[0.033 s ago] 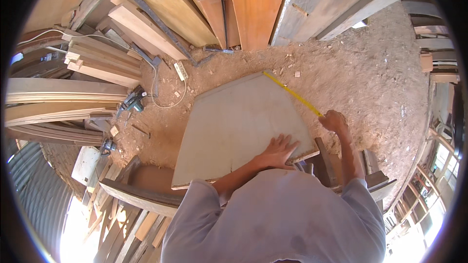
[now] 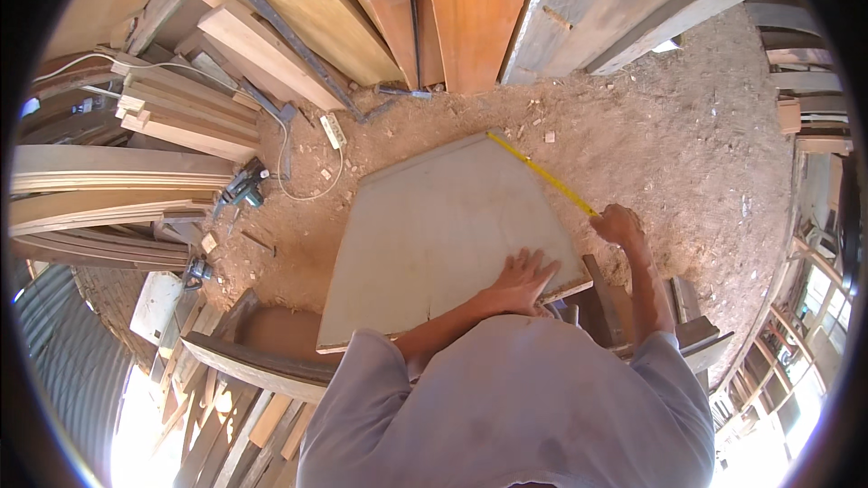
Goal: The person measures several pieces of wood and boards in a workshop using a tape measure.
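A large pale grey board (image 2: 425, 226) lies in front of me, its near edge close to my body. Flat on its near right part rests my left hand (image 2: 523, 280), fingers spread. A yellow tape measure (image 2: 551, 182) is stretched along the board's right edge, from the far right corner back toward me. Its near end goes into my right hand (image 2: 619, 225), which is closed just off the board's right side. The tape's case is hidden in that hand.
Planks and panels (image 2: 479, 18) lean along the far side. On the dusty ground to the left are a power tool (image 2: 242, 188) and a white power strip (image 2: 333, 131) with its cable. Lumber stacks (image 2: 117, 167) fill the left, and a wooden beam (image 2: 258, 366) lies near me.
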Demonstrator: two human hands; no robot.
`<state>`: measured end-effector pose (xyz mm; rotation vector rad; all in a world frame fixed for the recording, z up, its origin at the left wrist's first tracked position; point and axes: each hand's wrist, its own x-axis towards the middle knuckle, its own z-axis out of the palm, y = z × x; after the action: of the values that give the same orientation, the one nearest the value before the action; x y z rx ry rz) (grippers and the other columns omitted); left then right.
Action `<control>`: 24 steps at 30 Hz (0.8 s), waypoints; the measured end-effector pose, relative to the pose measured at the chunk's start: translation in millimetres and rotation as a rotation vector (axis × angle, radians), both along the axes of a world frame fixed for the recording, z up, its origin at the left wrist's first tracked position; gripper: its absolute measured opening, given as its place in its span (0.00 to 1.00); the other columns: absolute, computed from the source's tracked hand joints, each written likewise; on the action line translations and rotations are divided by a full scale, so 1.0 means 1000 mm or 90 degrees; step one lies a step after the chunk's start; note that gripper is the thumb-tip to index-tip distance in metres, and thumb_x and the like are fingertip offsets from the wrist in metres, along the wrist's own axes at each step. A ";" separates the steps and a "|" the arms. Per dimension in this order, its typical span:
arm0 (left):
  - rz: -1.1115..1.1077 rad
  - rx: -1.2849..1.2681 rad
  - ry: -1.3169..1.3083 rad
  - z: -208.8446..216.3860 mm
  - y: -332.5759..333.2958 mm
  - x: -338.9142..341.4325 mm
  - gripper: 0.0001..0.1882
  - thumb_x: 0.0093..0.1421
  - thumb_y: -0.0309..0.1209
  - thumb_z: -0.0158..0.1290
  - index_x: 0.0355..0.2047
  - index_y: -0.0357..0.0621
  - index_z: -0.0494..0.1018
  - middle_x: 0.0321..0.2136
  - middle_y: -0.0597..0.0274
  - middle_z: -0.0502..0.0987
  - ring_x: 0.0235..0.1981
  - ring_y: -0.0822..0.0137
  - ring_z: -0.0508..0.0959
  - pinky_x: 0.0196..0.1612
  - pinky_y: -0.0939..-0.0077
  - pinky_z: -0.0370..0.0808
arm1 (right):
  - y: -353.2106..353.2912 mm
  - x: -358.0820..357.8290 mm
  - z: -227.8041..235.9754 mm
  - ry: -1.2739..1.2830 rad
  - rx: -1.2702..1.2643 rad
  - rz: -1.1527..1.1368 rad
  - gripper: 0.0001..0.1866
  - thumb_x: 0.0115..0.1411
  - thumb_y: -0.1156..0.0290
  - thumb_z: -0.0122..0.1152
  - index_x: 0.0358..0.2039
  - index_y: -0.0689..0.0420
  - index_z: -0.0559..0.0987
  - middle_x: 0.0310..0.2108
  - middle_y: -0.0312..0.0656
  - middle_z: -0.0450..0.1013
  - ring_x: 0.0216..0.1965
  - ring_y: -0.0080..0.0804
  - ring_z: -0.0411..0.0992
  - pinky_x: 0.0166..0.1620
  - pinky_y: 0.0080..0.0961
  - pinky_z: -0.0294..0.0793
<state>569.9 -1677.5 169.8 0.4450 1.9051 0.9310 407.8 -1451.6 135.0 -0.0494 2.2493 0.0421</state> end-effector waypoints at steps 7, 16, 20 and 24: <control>0.031 0.020 0.064 -0.021 0.022 0.003 0.59 0.47 0.43 0.66 0.71 0.44 0.41 0.68 0.31 0.43 0.68 0.25 0.43 0.65 0.27 0.44 | -0.045 0.000 0.040 -0.069 0.118 -0.072 0.24 0.52 0.55 0.58 0.40 0.63 0.83 0.42 0.59 0.77 0.48 0.53 0.76 0.52 0.42 0.74; 0.029 0.065 0.082 -0.028 0.026 0.009 0.63 0.43 0.44 0.68 0.70 0.39 0.40 0.68 0.29 0.42 0.68 0.25 0.41 0.65 0.27 0.42 | -0.051 0.030 0.044 0.030 0.123 -0.081 0.23 0.50 0.54 0.57 0.32 0.64 0.83 0.35 0.62 0.78 0.41 0.56 0.78 0.48 0.45 0.75; 0.034 0.064 0.103 -0.036 0.032 0.020 0.64 0.42 0.45 0.68 0.71 0.40 0.40 0.68 0.30 0.42 0.68 0.26 0.41 0.66 0.28 0.42 | -0.051 0.038 0.036 0.047 0.111 -0.054 0.23 0.50 0.54 0.58 0.32 0.63 0.83 0.35 0.62 0.78 0.41 0.56 0.78 0.47 0.45 0.75; 0.046 0.048 0.156 -0.049 0.042 0.034 0.62 0.41 0.47 0.66 0.70 0.38 0.44 0.67 0.30 0.46 0.68 0.26 0.45 0.65 0.28 0.44 | -0.052 0.045 0.037 0.043 0.095 -0.059 0.24 0.50 0.54 0.58 0.33 0.64 0.83 0.33 0.62 0.77 0.40 0.56 0.78 0.46 0.46 0.75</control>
<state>604.1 -1635.9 121.1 0.5600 2.1241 1.0361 453.1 -1503.9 172.1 0.1389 2.3057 0.1643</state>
